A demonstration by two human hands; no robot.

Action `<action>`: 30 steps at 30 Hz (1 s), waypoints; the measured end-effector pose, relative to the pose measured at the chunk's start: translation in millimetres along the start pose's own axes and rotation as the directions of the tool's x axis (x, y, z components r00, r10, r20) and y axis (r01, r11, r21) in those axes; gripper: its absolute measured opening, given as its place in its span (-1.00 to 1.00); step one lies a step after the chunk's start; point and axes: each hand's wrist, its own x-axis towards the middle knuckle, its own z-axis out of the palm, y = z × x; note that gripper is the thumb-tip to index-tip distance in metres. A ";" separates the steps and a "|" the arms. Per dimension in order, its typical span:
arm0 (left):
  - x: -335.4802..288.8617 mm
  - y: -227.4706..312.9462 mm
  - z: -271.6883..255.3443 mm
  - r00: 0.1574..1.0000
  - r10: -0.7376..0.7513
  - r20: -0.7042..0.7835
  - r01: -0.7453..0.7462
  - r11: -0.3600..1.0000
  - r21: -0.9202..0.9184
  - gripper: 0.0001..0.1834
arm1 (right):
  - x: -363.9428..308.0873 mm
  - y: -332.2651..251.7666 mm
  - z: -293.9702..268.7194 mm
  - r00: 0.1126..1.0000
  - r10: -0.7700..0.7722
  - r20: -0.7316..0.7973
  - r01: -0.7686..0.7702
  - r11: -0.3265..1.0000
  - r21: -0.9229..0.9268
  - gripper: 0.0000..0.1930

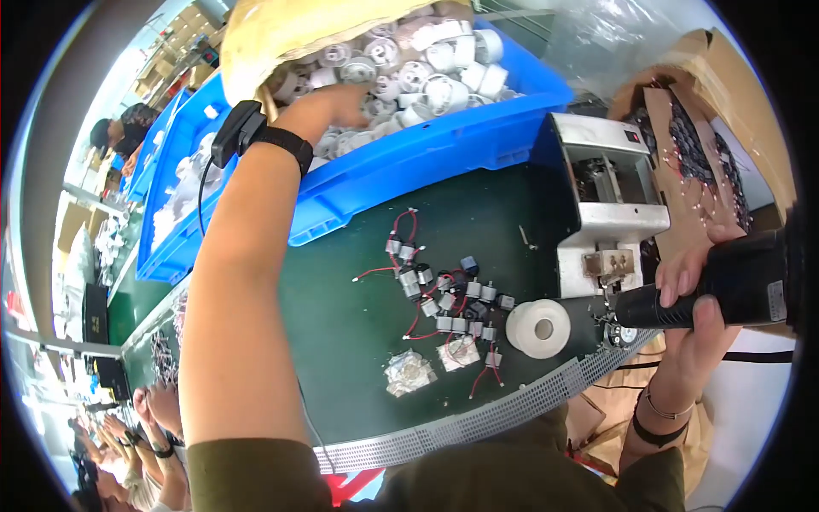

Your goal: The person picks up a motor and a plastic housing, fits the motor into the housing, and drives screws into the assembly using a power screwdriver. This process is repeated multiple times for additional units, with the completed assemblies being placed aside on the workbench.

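Note:
My left hand (337, 107) reaches into a blue bin (426, 145) heaped with white round plastic housings (448, 90); its fingertips are partly hidden among them. A dark band with a small black device circles that wrist. At the right, my right hand (695, 290) is closed around a black electric screwdriver (657, 305), held nearly level and pointing left. The tool's tip is close to the front of a metal screw feeder (610, 218). Just below the tip is a small round black-and-silver part (618, 334).
Small motors with red wires (456, 299) lie in a cluster on the green table (341, 299). Nearby are a white roll (537, 328) and two small clear bags (409, 373). An open carton (742, 102) holds dark wired parts at the right. Other people sit at the left.

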 end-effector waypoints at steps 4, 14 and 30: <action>7.8 -20.4 5.9 0.995 -0.066 0.075 0.059 0.994 0.093 -0.20 | -2.5 7.0 -20.1 1.000 0.007 -0.014 -0.008 1.000 -0.029 -0.31; -162.4 218.8 14.3 0.731 0.305 -0.610 -0.681 0.366 -0.634 -0.34 | 0.8 -4.7 -27.3 0.995 0.030 0.091 -0.034 0.999 0.036 -0.41; -164.8 292.9 97.5 0.703 0.012 -0.711 -0.592 0.564 -0.575 -0.47 | -9.3 -4.0 -40.8 0.979 0.003 0.204 -0.014 0.998 0.055 -0.43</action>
